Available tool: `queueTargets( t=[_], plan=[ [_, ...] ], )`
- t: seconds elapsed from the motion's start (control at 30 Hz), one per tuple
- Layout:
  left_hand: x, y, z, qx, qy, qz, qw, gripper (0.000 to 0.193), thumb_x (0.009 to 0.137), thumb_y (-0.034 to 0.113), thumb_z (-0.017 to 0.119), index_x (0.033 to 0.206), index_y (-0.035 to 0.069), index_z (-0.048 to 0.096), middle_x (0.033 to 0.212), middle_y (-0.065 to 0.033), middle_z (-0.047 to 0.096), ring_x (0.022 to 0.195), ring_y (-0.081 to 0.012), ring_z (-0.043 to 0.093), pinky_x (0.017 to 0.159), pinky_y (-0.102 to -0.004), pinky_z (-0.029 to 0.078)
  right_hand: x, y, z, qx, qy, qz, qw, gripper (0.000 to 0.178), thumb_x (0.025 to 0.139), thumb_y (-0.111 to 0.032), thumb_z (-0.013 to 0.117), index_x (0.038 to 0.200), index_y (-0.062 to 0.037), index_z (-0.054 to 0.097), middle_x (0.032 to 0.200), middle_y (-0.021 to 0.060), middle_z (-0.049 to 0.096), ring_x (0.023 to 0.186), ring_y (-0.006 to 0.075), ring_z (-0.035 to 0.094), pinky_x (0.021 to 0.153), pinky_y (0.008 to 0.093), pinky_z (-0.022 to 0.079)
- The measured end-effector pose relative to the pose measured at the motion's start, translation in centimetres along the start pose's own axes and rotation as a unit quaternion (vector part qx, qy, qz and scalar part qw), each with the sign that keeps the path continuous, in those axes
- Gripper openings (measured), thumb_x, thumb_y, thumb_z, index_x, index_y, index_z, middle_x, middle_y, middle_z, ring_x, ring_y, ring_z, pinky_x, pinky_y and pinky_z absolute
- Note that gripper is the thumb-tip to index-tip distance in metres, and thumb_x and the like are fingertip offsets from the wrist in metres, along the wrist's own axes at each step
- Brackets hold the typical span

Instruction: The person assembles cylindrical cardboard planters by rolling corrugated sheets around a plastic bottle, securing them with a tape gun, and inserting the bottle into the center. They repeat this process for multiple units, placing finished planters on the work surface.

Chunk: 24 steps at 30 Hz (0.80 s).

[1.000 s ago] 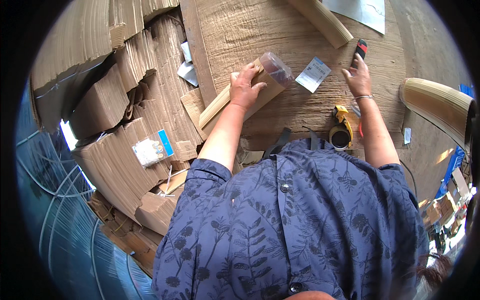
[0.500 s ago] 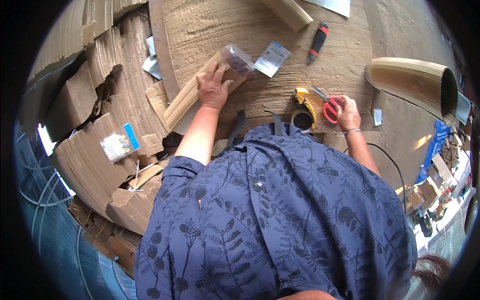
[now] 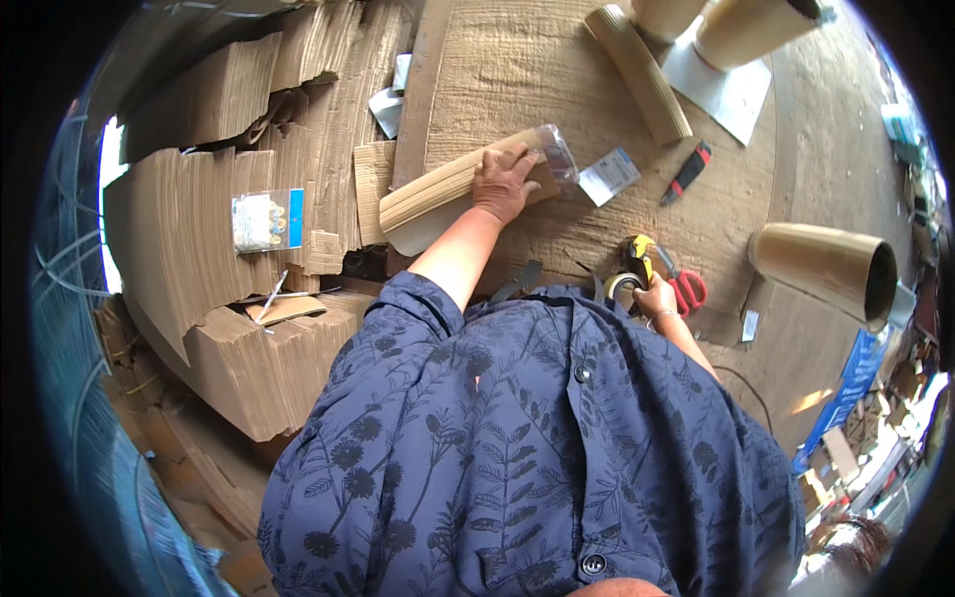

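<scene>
My left hand (image 3: pixel 505 184) lies with spread fingers on top of a folded corrugated cardboard wrap (image 3: pixel 438 194), pressing it against the table. Clear plastic (image 3: pixel 557 157) sticks out of the wrap's far right end. Close to my body, my right hand (image 3: pixel 657 297) has its fingers closed on the side of a yellow and black tape dispenser (image 3: pixel 640 257), whose roll of tape faces me. Red-handled scissors (image 3: pixel 688 291) lie just right of that hand, apart from its fingers. A printed white label sheet (image 3: pixel 609 177) rests beside the plastic end.
A red and black box cutter (image 3: pixel 686 173) lies farther back. Cardboard tubes stand or lie at the back and right, including a large one (image 3: pixel 821 269). Stacked cardboard sheets (image 3: pixel 199 214) at the left carry a small bag (image 3: pixel 267 221). A dark cable (image 3: pixel 746 388) runs at the right.
My right hand has let go of the scissors and moved left onto the tape dispenser. My left hand stays on the cardboard wrap. The whole view has shifted.
</scene>
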State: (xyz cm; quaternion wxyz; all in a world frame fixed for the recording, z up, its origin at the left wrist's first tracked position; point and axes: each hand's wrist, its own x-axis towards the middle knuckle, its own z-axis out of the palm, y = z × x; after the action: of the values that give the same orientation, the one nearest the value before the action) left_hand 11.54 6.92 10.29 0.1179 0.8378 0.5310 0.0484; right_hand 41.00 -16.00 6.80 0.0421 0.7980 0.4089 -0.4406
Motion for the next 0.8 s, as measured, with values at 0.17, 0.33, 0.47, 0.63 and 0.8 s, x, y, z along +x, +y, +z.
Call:
queueTargets(
  t=[0.17,0.33,0.47,0.63,0.8],
  plan=[
    [0.0,-0.6,0.6,-0.065,0.05,0.027,0.996,0.054,0.074,0.036,0.079,0.125,0.024,0.064,0.139,0.0088,0.052,0.115,-0.0266,0.046,0.096,-0.0443,0.043,-2.5,-5.6,-5.0,0.399,-0.027,-0.104,0.911,0.054,0.078,0.003,0.06,0.132,0.0008,0.055,0.108,0.0064,0.068,0.089,0.0151,0.067,0.08,0.027,0.054],
    [0.0,-1.0,0.9,-0.079,0.086,0.044,0.992,0.053,0.072,0.035,0.08,0.122,0.026,0.066,0.135,0.0097,0.054,0.113,-0.0238,0.048,0.093,-0.0426,0.044,-2.4,-16.8,-10.3,0.51,-0.075,-0.241,0.823,0.072,0.077,-0.004,0.062,0.146,-0.0028,0.043,0.129,0.0054,0.059,0.113,0.0134,0.058,0.093,0.0252,0.047],
    [0.1,-1.7,1.5,-0.079,0.112,0.063,0.989,0.048,0.072,0.034,0.079,0.118,0.026,0.066,0.13,0.0096,0.056,0.112,-0.0229,0.05,0.093,-0.0436,0.044,0.8,-23.8,-10.1,0.252,0.086,-0.232,0.936,0.066,0.077,-0.014,0.067,0.141,-0.0089,0.053,0.125,0.012,0.066,0.109,0.0195,0.065,0.092,0.0304,0.05],
    [0.2,-1.5,1.6,-0.09,0.126,0.074,0.985,0.043,0.075,0.036,0.076,0.116,0.026,0.066,0.122,0.0068,0.056,0.111,-0.0225,0.05,0.091,-0.0467,0.045,2.2,-28.5,-9.9,-0.009,0.18,-0.209,0.961,0.061,0.076,-0.03,0.065,0.136,-0.02,0.058,0.105,0.0218,0.07,0.102,0.0362,0.067,0.092,0.0426,0.051],
    [0.3,-1.9,2.8,-0.077,0.143,0.076,0.984,0.039,0.079,0.033,0.072,0.116,0.025,0.064,0.131,0.0038,0.051,0.113,-0.023,0.049,0.092,-0.0484,0.046,2.6,-30.1,-8.4,-0.109,0.162,-0.144,0.97,0.067,0.078,-0.034,0.066,0.143,-0.0297,0.049,0.112,0.0226,0.066,0.107,0.0374,0.065,0.092,0.045,0.052]
  ],
)
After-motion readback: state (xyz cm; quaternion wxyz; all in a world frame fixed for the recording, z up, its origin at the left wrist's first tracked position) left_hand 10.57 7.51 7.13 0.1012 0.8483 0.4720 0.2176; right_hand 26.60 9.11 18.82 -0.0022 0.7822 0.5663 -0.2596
